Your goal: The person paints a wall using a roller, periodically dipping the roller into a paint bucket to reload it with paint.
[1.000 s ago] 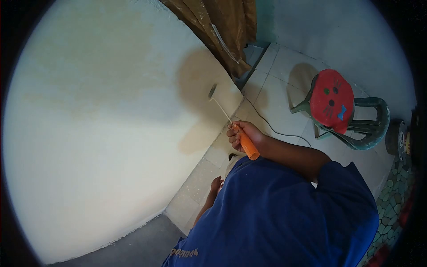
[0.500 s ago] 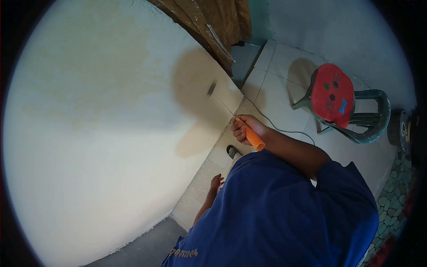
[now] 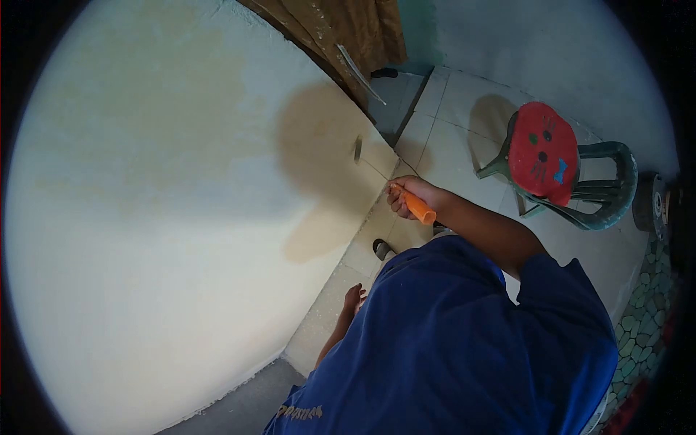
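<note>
1. My right hand (image 3: 415,197) grips a bright orange roller handle (image 3: 419,206).
2. The wall (image 3: 159,217) is pale cream, with a tan patch near the small grey roller head (image 3: 357,148).
3. My shirt (image 3: 464,341) is deep blue, with small yellowish lettering at the hem.
4. The chair (image 3: 602,196) is dull green; its red cushion (image 3: 540,152) has black dots and a blue bow shape.
5. The curtain (image 3: 348,29) is brown.
6. The floor tiles (image 3: 464,116) are off-white.

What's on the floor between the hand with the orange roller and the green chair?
In the head view, bare pale tile with a thin dark cable lies between the right hand and the green chair.
</note>
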Demonstrator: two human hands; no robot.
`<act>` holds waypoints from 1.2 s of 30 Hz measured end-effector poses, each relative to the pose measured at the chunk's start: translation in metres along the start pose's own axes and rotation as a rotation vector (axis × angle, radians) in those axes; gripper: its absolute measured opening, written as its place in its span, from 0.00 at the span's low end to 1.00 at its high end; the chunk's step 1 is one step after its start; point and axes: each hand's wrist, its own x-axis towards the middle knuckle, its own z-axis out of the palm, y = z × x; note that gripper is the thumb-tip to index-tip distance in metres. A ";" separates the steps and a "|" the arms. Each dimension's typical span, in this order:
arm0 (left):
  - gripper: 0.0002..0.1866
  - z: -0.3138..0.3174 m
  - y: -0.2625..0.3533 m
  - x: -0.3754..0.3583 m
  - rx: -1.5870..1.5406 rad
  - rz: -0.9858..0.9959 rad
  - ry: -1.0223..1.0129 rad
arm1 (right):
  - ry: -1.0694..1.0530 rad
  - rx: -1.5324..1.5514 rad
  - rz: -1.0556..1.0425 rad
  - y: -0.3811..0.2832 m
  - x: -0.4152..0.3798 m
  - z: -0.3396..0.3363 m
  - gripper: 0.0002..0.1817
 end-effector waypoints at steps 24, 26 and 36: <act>0.26 0.011 -0.020 -0.007 -0.306 -0.128 0.086 | 0.103 -0.060 0.025 0.023 0.000 0.019 0.11; 0.26 0.011 -0.016 -0.010 -0.307 -0.153 0.063 | 0.051 -0.021 -0.024 0.030 0.001 0.017 0.11; 0.26 0.006 -0.030 0.017 -0.322 -0.130 0.060 | -0.032 0.060 -0.063 0.043 0.022 0.017 0.12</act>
